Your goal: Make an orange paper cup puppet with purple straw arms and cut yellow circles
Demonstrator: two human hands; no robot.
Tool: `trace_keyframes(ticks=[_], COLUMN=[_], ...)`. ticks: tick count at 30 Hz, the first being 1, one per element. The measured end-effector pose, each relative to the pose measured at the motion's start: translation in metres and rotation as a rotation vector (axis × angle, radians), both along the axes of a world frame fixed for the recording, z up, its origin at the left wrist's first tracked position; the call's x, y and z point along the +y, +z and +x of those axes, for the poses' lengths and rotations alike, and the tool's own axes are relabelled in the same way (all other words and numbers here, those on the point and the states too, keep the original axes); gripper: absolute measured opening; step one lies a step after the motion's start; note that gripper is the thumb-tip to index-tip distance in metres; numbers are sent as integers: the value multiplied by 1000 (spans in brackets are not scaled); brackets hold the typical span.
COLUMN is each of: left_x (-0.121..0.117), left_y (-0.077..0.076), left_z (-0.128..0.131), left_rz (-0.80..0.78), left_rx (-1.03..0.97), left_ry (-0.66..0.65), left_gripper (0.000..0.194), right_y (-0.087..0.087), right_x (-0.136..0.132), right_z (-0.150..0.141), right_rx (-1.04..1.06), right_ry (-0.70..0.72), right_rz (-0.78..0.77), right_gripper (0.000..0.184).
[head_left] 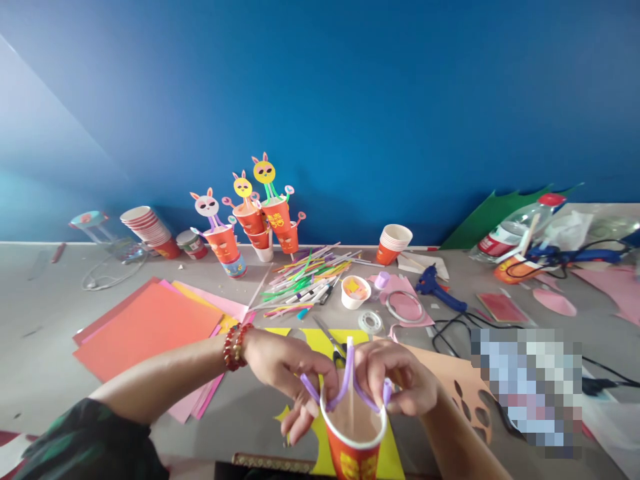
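The left hand had its thumb and fingers pinched closed on one side of the purple strip where it bent over the rim of the red cup, and the right hand pinched it likewise at the opposite rim, the cup standing low in the middle of the view. Beneath and behind lay yellow paper with scissors on it. Farther out were a tape roll, a blue glue gun, a heap of coloured strips and, by the wall, rabbit-faced cup figures.
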State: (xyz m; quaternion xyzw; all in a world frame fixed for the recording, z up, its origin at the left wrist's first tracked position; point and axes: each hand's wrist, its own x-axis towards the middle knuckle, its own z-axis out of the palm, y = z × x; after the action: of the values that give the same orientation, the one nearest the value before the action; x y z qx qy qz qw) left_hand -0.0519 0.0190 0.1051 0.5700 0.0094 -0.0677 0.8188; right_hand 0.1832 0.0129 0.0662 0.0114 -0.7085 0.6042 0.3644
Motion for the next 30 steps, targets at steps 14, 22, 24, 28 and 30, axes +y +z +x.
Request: trace_keyframes(ticks=[14, 22, 24, 28, 30], left_x=[-21, -25, -24, -23, -22], left_y=[-54, -71, -77, -90, -92], left_z=[-3, 3, 3, 0, -2], left_rz=[-107, -307, -270, -155, -98], left_rx=[-81, -269, -272, -196, -153], left_ry=[588, 468, 531, 680, 758], left_gripper=[42, 29, 29, 36, 37], right_y=[-5, -16, -19, -26, -29], right_x=[0, 4, 7, 11, 12], right_z=[2, 1, 2, 3, 4], right_rx=[71, 82, 86, 80, 78], right_ry=[-129, -81, -64, -59, -53], right_rz=[-45, -163, -187, -210, -218], right_gripper=[27, 22, 20, 20, 19])
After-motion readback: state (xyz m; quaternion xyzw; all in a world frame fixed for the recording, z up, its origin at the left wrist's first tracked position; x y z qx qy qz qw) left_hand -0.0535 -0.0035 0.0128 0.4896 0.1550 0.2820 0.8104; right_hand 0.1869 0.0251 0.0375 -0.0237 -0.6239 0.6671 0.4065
